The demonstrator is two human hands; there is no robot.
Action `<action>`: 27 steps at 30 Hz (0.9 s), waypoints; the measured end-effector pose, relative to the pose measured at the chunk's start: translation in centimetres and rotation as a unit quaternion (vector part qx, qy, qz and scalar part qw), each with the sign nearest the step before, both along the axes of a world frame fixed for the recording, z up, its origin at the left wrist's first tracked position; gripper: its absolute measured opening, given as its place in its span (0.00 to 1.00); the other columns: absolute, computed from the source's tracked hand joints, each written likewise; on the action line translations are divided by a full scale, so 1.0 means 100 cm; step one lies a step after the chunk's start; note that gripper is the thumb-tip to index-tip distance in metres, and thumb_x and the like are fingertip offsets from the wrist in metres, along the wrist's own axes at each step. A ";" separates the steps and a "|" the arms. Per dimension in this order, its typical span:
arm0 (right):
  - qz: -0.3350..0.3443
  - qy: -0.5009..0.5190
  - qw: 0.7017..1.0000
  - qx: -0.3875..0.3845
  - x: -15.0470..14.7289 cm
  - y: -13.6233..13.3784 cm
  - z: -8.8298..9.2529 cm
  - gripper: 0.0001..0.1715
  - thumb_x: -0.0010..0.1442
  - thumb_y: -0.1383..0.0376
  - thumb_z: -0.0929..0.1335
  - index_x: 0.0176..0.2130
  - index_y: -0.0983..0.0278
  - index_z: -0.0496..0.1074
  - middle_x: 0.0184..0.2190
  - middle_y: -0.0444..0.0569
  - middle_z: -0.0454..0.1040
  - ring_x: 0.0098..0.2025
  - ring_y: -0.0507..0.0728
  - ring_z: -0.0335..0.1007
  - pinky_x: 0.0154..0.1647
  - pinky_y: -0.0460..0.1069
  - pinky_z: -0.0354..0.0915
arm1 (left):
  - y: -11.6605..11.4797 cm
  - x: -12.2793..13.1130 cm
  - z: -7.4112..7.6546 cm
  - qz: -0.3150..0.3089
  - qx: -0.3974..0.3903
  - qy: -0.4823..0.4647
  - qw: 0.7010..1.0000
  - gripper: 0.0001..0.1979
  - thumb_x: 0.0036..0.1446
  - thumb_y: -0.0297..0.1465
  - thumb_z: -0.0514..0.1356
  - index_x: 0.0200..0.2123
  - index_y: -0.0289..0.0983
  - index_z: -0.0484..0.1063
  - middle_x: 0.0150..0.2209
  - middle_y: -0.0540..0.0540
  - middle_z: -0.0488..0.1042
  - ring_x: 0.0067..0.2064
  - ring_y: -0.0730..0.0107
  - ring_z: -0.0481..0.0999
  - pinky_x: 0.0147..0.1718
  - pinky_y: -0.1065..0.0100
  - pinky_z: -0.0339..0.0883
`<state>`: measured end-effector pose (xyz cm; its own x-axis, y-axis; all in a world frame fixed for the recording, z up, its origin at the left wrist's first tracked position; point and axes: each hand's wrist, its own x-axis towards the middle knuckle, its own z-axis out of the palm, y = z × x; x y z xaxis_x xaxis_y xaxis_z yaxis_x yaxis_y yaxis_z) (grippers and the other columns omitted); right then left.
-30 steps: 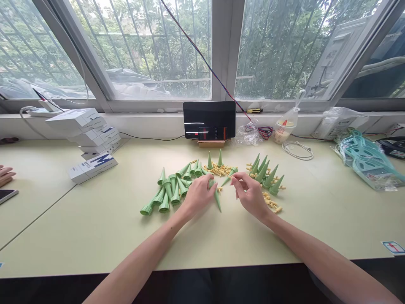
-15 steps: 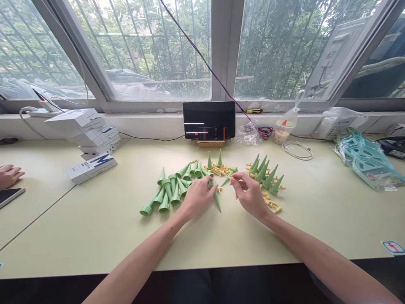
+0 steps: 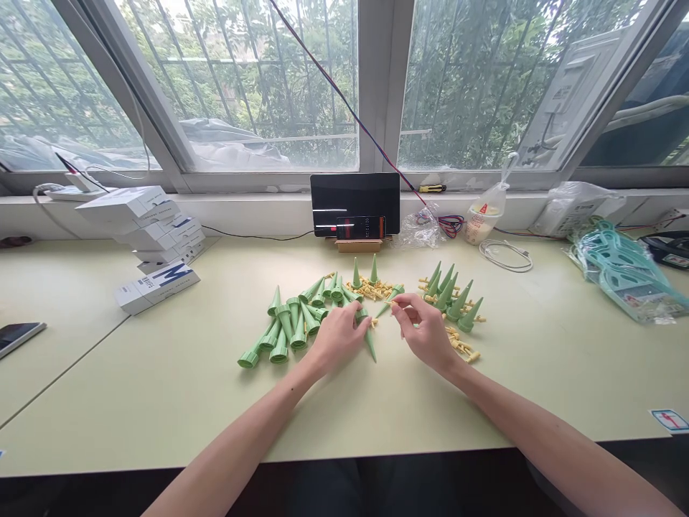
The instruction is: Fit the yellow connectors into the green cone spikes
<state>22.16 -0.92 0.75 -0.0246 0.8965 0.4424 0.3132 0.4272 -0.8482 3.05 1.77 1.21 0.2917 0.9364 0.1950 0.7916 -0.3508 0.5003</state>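
My left hand is closed around the cap end of a green plant watering spike; the spike's tip points toward me, and fingers hide part of the cap. A small yellow valve piece shows beside that hand. My right hand pinches another small yellow valve between thumb and fingertips, a little right of the held spike. Left of my hands lies a heap of green spikes. Behind them sits a pile of yellow valves. Several spikes fitted with yellow pieces stand at the right.
Loose yellow pieces lie by my right wrist. A phone leans on a black screen at the back. White boxes are stacked left, near another phone. A bagged cup and turquoise plastic items stand right.
The other person's hand at the far left has gone out of view, and the phone there has shifted slightly. My own hands have hardly moved.
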 end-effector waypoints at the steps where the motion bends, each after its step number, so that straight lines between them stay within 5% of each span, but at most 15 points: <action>1: 0.000 0.000 1.000 0.000 0.000 0.000 0.000 0.15 0.67 0.53 0.64 0.41 0.62 0.70 0.34 0.49 0.72 0.22 0.51 0.66 0.20 0.46 0.65 | 0.000 0.000 -0.001 -0.003 0.005 -0.001 1.000 0.11 0.63 0.37 0.54 0.31 0.39 0.67 0.22 0.51 0.68 0.23 0.67 0.67 0.24 0.69 0.53; 13: -0.004 -0.010 1.000 -0.005 0.000 0.000 0.001 0.14 0.67 0.54 0.64 0.42 0.62 0.70 0.34 0.48 0.73 0.22 0.50 0.65 0.21 0.46 0.65 | 0.002 0.002 0.003 -0.034 0.010 -0.115 0.993 0.09 0.65 0.34 0.53 0.42 0.39 0.71 0.24 0.52 0.72 0.25 0.70 0.69 0.28 0.70 0.59; 27: -0.006 -0.016 1.000 -0.005 0.000 0.001 -0.001 0.13 0.67 0.55 0.64 0.42 0.62 0.70 0.34 0.48 0.73 0.22 0.50 0.65 0.22 0.46 0.64 | 0.001 0.003 0.007 -0.047 -0.012 -0.228 0.973 0.10 0.64 0.39 0.55 0.39 0.39 0.68 0.30 0.50 0.71 0.21 0.76 0.65 0.21 0.72 0.59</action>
<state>22.19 -0.86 0.69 -0.0281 0.9013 0.4322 0.3447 0.4146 -0.8422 3.34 1.90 1.95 0.2639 0.9158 0.3028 0.4517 -0.3947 0.8001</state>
